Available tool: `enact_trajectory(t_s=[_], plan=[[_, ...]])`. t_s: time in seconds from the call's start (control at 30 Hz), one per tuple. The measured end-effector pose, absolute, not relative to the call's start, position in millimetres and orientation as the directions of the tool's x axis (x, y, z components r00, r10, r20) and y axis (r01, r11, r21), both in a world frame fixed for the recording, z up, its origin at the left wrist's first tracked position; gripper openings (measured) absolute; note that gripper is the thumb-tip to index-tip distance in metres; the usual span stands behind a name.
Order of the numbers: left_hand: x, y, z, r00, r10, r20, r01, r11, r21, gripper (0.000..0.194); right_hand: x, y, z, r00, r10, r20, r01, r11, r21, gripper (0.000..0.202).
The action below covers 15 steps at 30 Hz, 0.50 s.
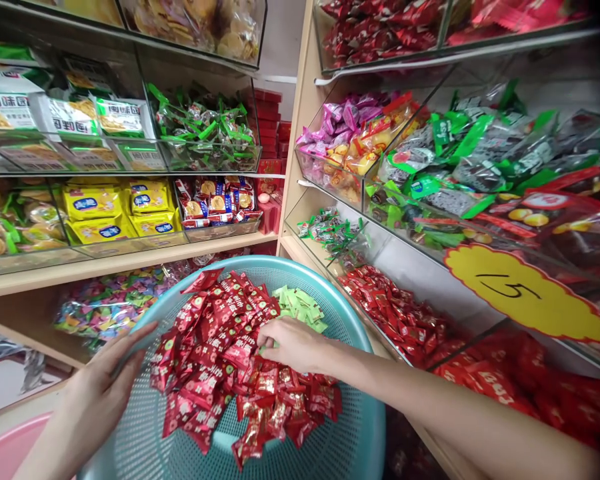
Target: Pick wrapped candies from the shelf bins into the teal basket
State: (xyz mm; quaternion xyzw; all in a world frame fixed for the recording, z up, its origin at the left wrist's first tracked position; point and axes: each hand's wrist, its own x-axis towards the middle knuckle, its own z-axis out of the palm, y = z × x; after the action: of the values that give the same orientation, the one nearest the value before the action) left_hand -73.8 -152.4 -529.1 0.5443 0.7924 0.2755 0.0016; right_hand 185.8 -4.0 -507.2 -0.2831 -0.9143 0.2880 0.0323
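A round turquoise plastic basket (351, 333) with perforated walls stands before me, holding a heap of red-wrapped candies (205, 353). Some of them are glossier, with gold print, at the near right of the heap. Light green packets (300, 307) lie at the basket's far side. My left hand (97, 393) rests against the left rim with fingers stretched and thumb apart. Over the middle of the heap is my right hand (293, 347), its fingers curled together at the red candies and the green packets just behind it. Whatever is between those fingertips is hidden.
Shelves with clear bins of wrapped snacks rise on both sides, including yellow packets (107, 210) and green-and-clear packets (480, 153). A yellow price tag (525, 293) reads 15. Red candies (390, 310) fill a low right bin. A pink tub (15, 447) sits at lower left.
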Motion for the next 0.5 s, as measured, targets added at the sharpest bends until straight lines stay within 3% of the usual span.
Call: enact_trajectory(t_s=[0.13, 0.2, 0.3, 0.4, 0.5], plan=[[-91.4, -152.8, -548.6, -0.435, 0.858, 0.274, 0.838, 0.275, 0.471, 0.05, 206.5, 6.5, -466.2, -0.835, 0.55, -0.003, 0.472, 0.715, -0.515, 0.013], [-100.0, -152.4, -558.9, -0.411, 0.859, 0.304, 0.848, 0.237, 0.475, 0.049, 222.8, 17.1, -440.8, -0.817, 0.575, 0.038, 0.503, 0.743, -0.441, 0.013], [-109.0, -151.5, -570.4, -0.371, 0.861, 0.349, 0.865, 0.183, 0.468, 0.048, 247.9, 34.9, -410.0, -0.725, 0.688, 0.009, 0.679, 0.718, -0.154, 0.018], [-112.3, -151.1, -574.3, -0.375, 0.856, 0.356, 0.865, 0.186, 0.465, 0.047, 263.8, 50.4, -402.0, -0.54, 0.835, -0.105, 0.812, 0.55, 0.195, 0.026], [-112.5, -151.7, -572.9, -0.369, 0.866, 0.337, 0.867, 0.191, 0.46, 0.047, 267.6, 62.3, -416.8, -0.463, 0.869, -0.176, 0.819, 0.495, 0.292, 0.035]])
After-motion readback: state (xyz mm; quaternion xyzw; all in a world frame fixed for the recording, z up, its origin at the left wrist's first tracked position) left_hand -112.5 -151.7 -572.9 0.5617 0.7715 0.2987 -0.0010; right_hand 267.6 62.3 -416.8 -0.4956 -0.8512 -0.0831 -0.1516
